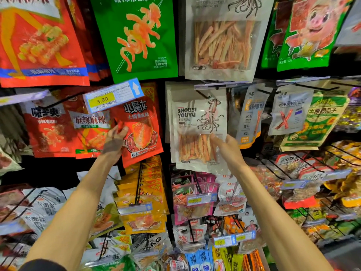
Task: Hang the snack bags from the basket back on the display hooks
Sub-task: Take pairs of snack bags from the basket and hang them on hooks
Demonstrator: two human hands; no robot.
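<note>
Could not make out the hook behind the tilted price tag (113, 95), nor any basket. Counted two hands and two handled bags among many hanging packs. Left hand (115, 141) pinched the red crab bag (143, 132) at its nine-o'clock edge; right hand (224, 146), fingers straight, touched the squid bag (197, 126) at four o'clock.

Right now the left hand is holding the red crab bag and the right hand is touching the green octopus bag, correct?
Not quite. In the head view the right hand touches the white squid bag, not a green one. The left hand does hold the red crab bag.
</note>
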